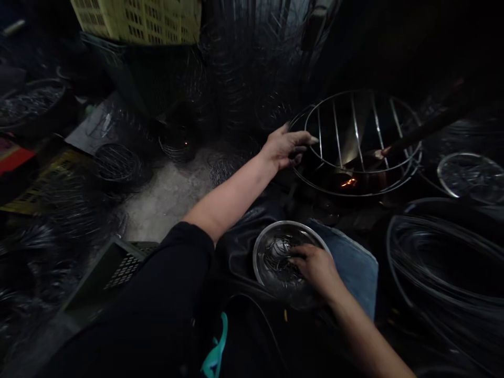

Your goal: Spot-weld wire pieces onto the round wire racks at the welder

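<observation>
My left hand [285,147] is closed on the left rim of a round wire rack [355,128], thumb and fingers around the edge. The rack has parallel bars and ring-shaped rims, and it stands tilted above a small orange glow [348,182]. A reddish-tipped rod [388,150] reaches in from the right across its bars. Down by my lap, my right hand [317,265] dips into a shiny metal bowl [262,236] holding short thin wire pieces [280,254]. Its fingers are bunched together over the pieces; what they pinch is too small to make out.
A large coil of wire [444,262] lies at right, beside another wire ring [470,176]. Yellow [137,21] and green crates [102,278] stand at left. Wire grids [117,161] and a tub of metal pieces [29,102] sit on the floor's left side.
</observation>
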